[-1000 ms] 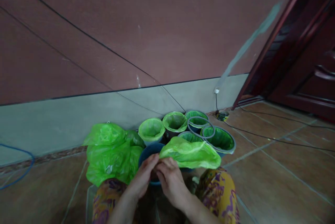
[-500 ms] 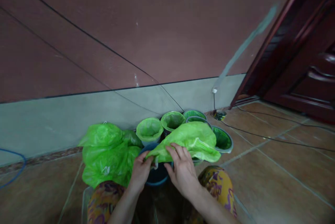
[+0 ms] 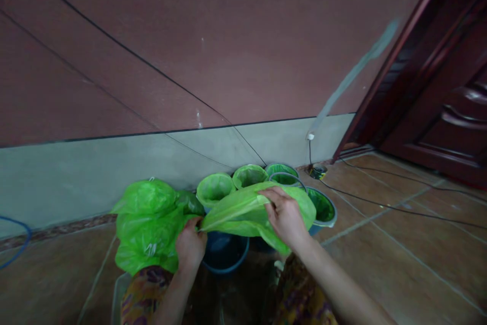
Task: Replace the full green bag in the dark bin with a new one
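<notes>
A thin green plastic bag (image 3: 243,211) is stretched between my two hands above a dark blue bucket (image 3: 224,254). My left hand (image 3: 189,246) pinches the bag's near left corner, closed on it. My right hand (image 3: 284,215) grips the bag's upper edge further right, fingers curled into the plastic. The bucket stands on the floor between my knees, unlined, partly hidden under the bag.
Several buckets lined with green bags (image 3: 215,188) stand in a cluster by the wall. A heap of green bags (image 3: 150,221) lies to the left. A grey ring (image 3: 287,178) rests on the far buckets. Black cables (image 3: 380,203) cross the tiled floor. A dark door (image 3: 449,112) is at right.
My hands have drawn apart, the right one moving up and to the right, spreading the green bag wider over the blue bucket. The view has tilted slightly.
</notes>
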Demonstrator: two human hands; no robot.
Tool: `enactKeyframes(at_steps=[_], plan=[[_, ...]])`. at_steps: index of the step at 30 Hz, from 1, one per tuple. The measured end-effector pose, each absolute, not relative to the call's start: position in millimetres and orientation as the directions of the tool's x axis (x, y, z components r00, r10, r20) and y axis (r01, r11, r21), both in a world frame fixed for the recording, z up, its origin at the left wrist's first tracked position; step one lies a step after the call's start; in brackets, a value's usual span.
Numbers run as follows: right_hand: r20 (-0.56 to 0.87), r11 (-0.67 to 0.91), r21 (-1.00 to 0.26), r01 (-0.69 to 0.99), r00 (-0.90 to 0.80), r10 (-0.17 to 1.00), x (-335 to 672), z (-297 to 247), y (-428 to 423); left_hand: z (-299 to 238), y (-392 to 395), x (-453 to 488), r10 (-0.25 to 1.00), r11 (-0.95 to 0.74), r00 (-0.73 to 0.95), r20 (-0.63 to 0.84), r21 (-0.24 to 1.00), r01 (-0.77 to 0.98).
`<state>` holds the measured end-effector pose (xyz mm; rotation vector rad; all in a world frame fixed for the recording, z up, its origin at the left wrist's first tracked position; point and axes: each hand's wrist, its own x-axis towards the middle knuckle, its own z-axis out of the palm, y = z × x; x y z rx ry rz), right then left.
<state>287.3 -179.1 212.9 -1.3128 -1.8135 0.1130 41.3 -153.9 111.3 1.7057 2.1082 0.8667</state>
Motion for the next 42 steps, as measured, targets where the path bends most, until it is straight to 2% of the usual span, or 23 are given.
enactKeyframes(at_steps=[3, 9, 12, 15, 19, 20, 22, 25, 27, 29, 32, 34, 35, 37, 38, 39, 40, 41, 42], plan=[[0.618, 0.386, -0.532, 0.754, 0.033, 0.786, 300.1, 222.5, -182.7, 108.6, -148.3, 29.9, 0.945, 0.192, -0.309, 0.103, 0.590, 0.784], [0.583, 0.203, -0.626, 0.753, 0.278, 0.764, 327.6, 229.6, -193.6, 93.3, -133.5, 6.3, 0.896, 0.267, -0.428, 0.117, 0.629, 0.730], [0.579, 0.155, -0.628, 0.763, 0.325, 0.748, 341.9, 221.5, -197.8, 84.3, -126.7, -2.8, 0.857, 0.291, -0.501, 0.122, 0.688, 0.665], [0.618, 0.136, -0.561, 0.817, 0.304, 0.725, 354.0, 202.8, -198.9, 79.2, -123.7, -7.9, 0.826, 0.303, -0.561, 0.042, 0.807, 0.507], [0.627, 0.142, -0.420, 0.896, 0.174, 0.760, 365.4, 174.2, -198.5, 78.3, -125.2, -6.0, 0.812, 0.310, -0.582, -0.047, 0.879, 0.362], [0.607, 0.159, -0.397, 0.904, 0.129, 0.784, 367.2, 168.7, -198.5, 79.2, -125.5, -3.9, 0.808, 0.303, -0.585, -0.077, 0.905, 0.299], [0.545, 0.208, -0.380, 0.901, 0.037, 0.838, 370.1, 160.5, -197.9, 83.0, -124.3, 1.3, 0.785, 0.268, -0.594, -0.177, 0.961, 0.069], [0.486, 0.282, -0.444, 0.850, -0.036, 0.873, 374.9, 155.5, -193.6, 96.7, -117.7, 6.4, 0.756, 0.175, -0.575, -0.313, 0.943, -0.284], [0.500, 0.298, -0.553, 0.778, 0.023, 0.866, 379.2, 158.3, -188.5, 113.1, -111.9, 5.4, 0.785, 0.119, -0.532, -0.317, 0.920, -0.373], [0.500, 0.281, -0.677, 0.680, 0.144, 0.854, 382.5, 169.2, -184.3, 136.4, -107.6, 2.2, 0.855, 0.068, -0.452, -0.255, 0.919, -0.389], [0.495, 0.284, -0.778, 0.560, 0.270, 0.826, 379.9, 203.7, -187.2, 182.8, -109.7, 0.1, 0.909, -0.034, -0.399, -0.122, 0.932, -0.361], [0.581, 0.333, -0.752, 0.569, 0.334, 0.742, 372.7, 232.9, -196.6, 215.4, -118.3, 2.3, 0.910, -0.182, -0.409, 0.065, 0.949, -0.256], [0.661, 0.375, -0.709, 0.597, 0.377, 0.649, 369.0, 245.5, -202.3, 229.0, -123.9, 4.1, 0.885, -0.274, -0.427, 0.185, 0.949, -0.157], [0.811, 0.414, -0.580, 0.702, 0.450, 0.375, 365.4, 258.3, -211.9, 244.0, -134.7, 7.1, 0.729, -0.443, -0.503, 0.464, 0.880, 0.170], [0.859, 0.388, -0.511, 0.767, 0.455, 0.233, 367.0, 256.0, -214.7, 243.4, -138.4, 7.7, 0.640, -0.475, -0.486, 0.594, 0.804, 0.357], [0.889, 0.340, -0.457, 0.822, 0.439, 0.133, 371.2, 247.3, -216.0, 236.7, -140.5, 7.7, 0.602, -0.486, -0.396, 0.694, 0.711, 0.508], [0.903, 0.267, -0.428, 0.864, 0.399, 0.159, 377.8, 232.6, -216.3, 224.2, -140.6, 7.0, 0.639, -0.480, -0.262, 0.723, 0.641, 0.599], [0.861, 0.182, -0.445, 0.877, 0.362, 0.356, 386.2, 213.2, -216.0, 206.8, -139.1, 5.7, 0.704, -0.467, -0.146, 0.695, 0.608, 0.642], [0.720, 0.109, -0.497, 0.861, 0.339, 0.606, 395.4, 190.8, -215.7, 186.1, -136.3, 3.9, 0.776, -0.445, -0.049, 0.628, 0.602, 0.663]])
